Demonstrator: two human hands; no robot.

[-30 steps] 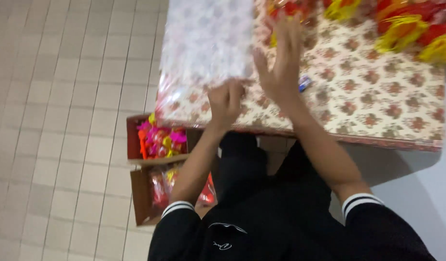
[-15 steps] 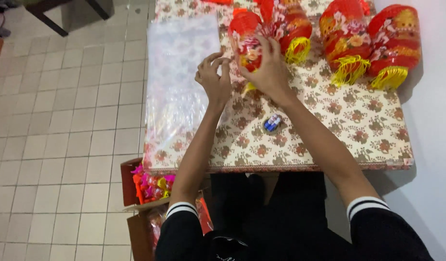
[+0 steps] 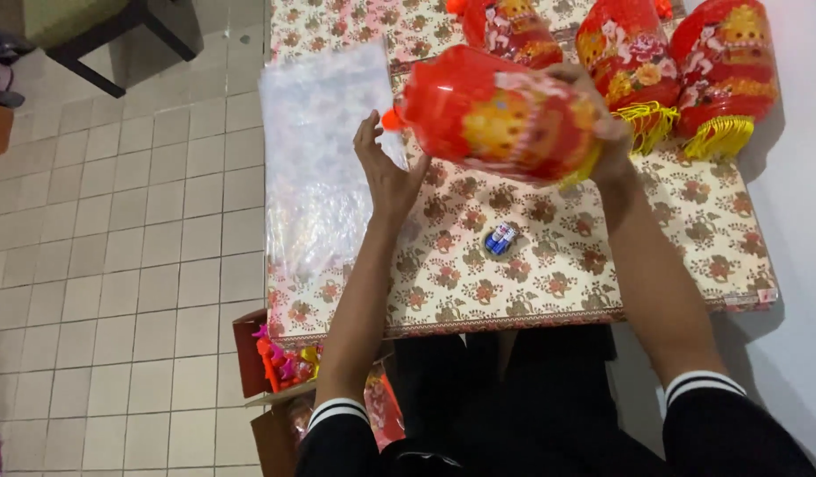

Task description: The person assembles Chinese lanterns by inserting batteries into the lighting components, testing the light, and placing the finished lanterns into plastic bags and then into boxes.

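A red lantern [image 3: 496, 115] with gold pictures and a yellow fringe lies sideways in the air above the table. My right hand [image 3: 602, 124] grips its fringed end. My left hand [image 3: 386, 172] is spread flat, its fingertips at the lantern's other end, where an orange knob sticks out. Under that hand lies a clear plastic bag [image 3: 324, 159] on the flowered tablecloth [image 3: 549, 265]. A small blue and red object [image 3: 500, 238] rests on the cloth near the table's front.
Three more red lanterns [image 3: 721, 62] with yellow tassels stand at the table's far right by a white wall [image 3: 801, 203]. Cardboard boxes [image 3: 275, 362] of colourful items sit on the tiled floor below the table's left corner. A dark chair [image 3: 98, 35] stands at top left.
My right hand has lifted one red lantern off the table and turned it sideways. My left hand has come up to its end. The view has shifted lower.
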